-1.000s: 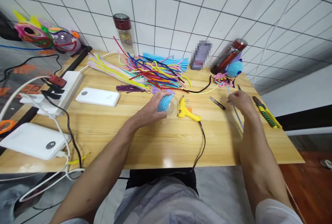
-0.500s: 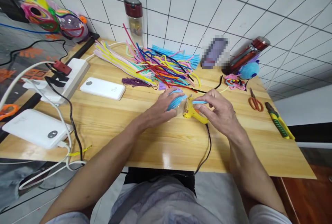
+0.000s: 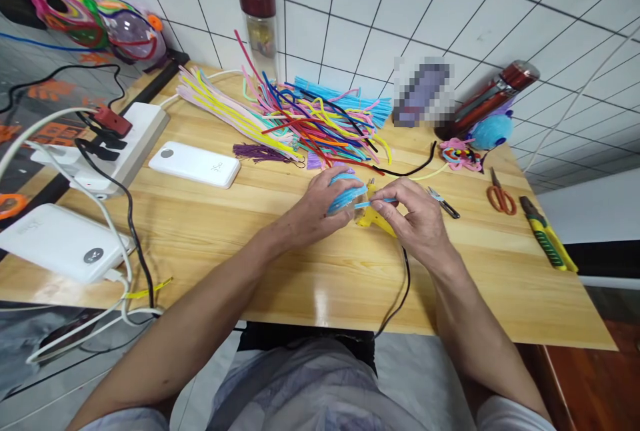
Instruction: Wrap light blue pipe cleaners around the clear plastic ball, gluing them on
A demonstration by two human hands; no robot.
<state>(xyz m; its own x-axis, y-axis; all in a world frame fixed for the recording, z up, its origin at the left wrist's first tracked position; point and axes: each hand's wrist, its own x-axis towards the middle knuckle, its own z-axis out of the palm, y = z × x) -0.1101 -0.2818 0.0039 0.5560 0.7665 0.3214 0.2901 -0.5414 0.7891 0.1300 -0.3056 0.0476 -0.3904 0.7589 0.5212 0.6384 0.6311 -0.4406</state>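
Note:
My left hand (image 3: 315, 208) is wrapped round a clear ball (image 3: 346, 192) partly covered with wound blue pipe cleaner, held just above the wooden table (image 3: 260, 264). My right hand (image 3: 417, 214) pinches a blue pipe cleaner (image 3: 373, 202) whose end meets the ball. A yellow glue gun (image 3: 375, 218) lies under my right fingers, its black cord (image 3: 404, 284) running off the table's front edge.
A heap of coloured pipe cleaners (image 3: 300, 121) lies at the back. Small snips (image 3: 443, 202), orange scissors (image 3: 500, 196) and a yellow-green utility knife (image 3: 547, 242) lie right. Two power banks (image 3: 195, 164) (image 3: 60, 244), a power strip (image 3: 125, 144) and cables sit left. Two bottles (image 3: 257, 18) (image 3: 487, 98) stand by the wall.
My right hand came in from the right side of the table with the blue pipe cleaner and now holds it against the ball. My left hand kept hold of the ball.

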